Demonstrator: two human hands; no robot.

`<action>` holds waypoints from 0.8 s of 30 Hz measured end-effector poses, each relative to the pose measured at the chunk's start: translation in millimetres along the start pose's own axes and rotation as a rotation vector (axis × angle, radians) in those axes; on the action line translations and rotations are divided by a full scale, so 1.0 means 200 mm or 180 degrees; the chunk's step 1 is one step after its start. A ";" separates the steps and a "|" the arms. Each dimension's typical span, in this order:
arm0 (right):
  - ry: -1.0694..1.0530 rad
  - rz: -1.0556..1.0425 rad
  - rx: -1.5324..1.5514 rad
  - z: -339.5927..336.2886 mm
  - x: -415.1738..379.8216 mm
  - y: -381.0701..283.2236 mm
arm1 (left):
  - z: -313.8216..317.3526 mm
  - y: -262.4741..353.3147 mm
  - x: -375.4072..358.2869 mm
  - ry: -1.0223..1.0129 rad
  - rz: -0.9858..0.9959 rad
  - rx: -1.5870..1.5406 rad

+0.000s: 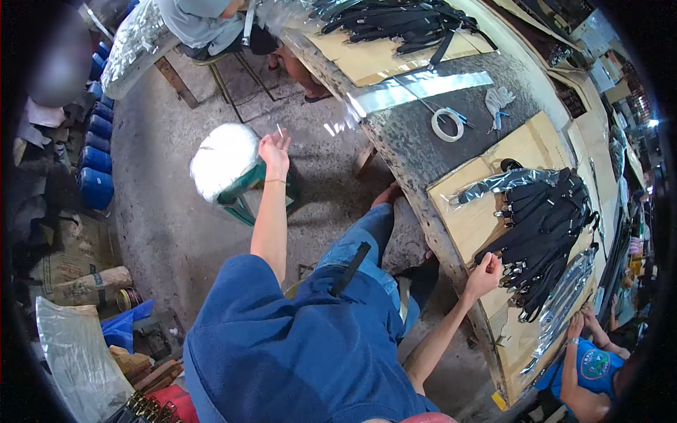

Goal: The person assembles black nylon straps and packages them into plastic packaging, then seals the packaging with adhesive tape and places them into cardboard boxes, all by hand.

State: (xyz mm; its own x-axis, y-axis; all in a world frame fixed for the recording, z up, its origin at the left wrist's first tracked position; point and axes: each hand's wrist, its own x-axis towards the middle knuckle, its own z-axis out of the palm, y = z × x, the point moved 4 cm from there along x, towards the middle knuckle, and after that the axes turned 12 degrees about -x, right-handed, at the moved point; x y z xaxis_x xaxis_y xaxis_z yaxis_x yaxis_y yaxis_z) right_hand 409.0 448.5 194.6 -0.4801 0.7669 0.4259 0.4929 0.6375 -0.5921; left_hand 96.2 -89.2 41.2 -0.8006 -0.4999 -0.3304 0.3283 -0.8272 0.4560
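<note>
My left hand (275,150) is held out over the floor beside a white plastic-covered bundle (224,161) on a green stool (243,196). A thin white stick, like a cigarette, (280,131) is between its fingers. At the table, my right hand (484,276) pinches the end of a black strap at the near edge of a heap of black straps (539,218) with metal clips. The heap lies on a cardboard sheet (462,211). Straps in clear plastic sleeves (564,299) lie on its right side.
A tape roll (447,125), a crumpled white glove (498,101) and a clear plastic strip (423,89) lie on the table. More black straps (395,21) are piled farther up. One person (201,17) sits at the top; another (589,366) is at right. Blue containers (95,185) line the left.
</note>
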 end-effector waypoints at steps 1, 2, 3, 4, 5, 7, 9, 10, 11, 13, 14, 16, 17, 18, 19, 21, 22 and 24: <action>-0.0082 0.0136 0.0027 0.00 0.00 0.00 | 0.00 0.00 0.00 0.0048 -0.0010 0.0001; -0.0113 0.0122 -0.0013 0.00 0.01 0.02 | 0.01 0.02 0.01 -0.0113 0.0193 0.0158; 0.0194 0.0110 0.0151 -0.02 0.01 0.03 | 0.01 0.05 0.01 -0.0278 0.0401 0.0323; 0.0503 0.0100 0.0331 -0.03 0.00 0.04 | 0.03 0.07 0.01 -0.0311 0.0359 0.0423; 0.0466 0.0081 0.0332 -0.07 -0.01 -0.01 | 0.03 0.09 0.01 -0.0277 0.0381 0.0427; 0.0787 -0.0057 -0.0444 -0.20 -0.10 -0.27 | 0.08 0.12 -0.01 -0.0588 0.0284 0.0564; -0.0582 -0.0252 0.1100 0.02 -0.30 -0.61 | 0.12 0.16 -0.07 -0.0606 0.0267 0.0623; -0.1807 -0.0409 0.1169 0.16 -0.39 -0.81 | 0.13 0.18 -0.08 -0.0616 0.0260 0.0555; -0.2744 -0.0501 0.1446 0.34 -0.49 -0.96 | 0.14 0.20 -0.10 -0.0617 0.0264 0.0471; -0.3008 -0.1010 0.1697 0.83 -0.67 -1.01 | 0.16 0.26 -0.18 -0.0608 0.0296 0.0466; -0.3143 -0.0868 0.1832 1.01 -0.73 -1.07 | 0.15 0.29 -0.21 -0.0564 0.0264 0.0414; -0.3281 -0.1013 0.0970 1.41 -0.78 -1.15 | 0.18 0.35 -0.27 -0.0510 0.0213 0.0354; -0.3102 -0.1054 0.0824 1.57 -0.79 -1.19 | 0.17 0.37 -0.30 -0.0529 0.0246 0.0349; -0.3021 -0.0800 0.0693 1.70 -0.79 -1.23 | 0.17 0.39 -0.31 -0.0574 0.0164 0.0296; -0.2936 -0.0534 0.0555 1.81 -0.79 -1.25 | 0.15 0.40 -0.34 -0.0620 0.0066 0.0249; -0.2698 -0.0767 0.0655 2.00 -0.81 -1.28 | 0.15 0.42 -0.37 -0.0699 -0.0066 0.0252; -0.3026 -0.0554 0.1259 2.00 -0.77 -1.33 | 0.14 0.44 -0.37 -0.0646 -0.0047 0.0289; -0.3040 0.0048 0.1442 2.10 -0.81 -1.32 | 0.11 0.50 -0.38 -0.0489 0.0124 0.0298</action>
State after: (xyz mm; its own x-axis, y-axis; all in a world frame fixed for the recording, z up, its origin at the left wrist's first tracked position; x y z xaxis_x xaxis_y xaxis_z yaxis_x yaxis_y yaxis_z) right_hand 51.0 124.1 -5.2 -0.9449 0.2720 -0.1819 0.2811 0.3901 -0.8768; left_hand 178.4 -127.4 130.1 -0.8577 -0.4800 -0.1841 0.3182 -0.7770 0.5431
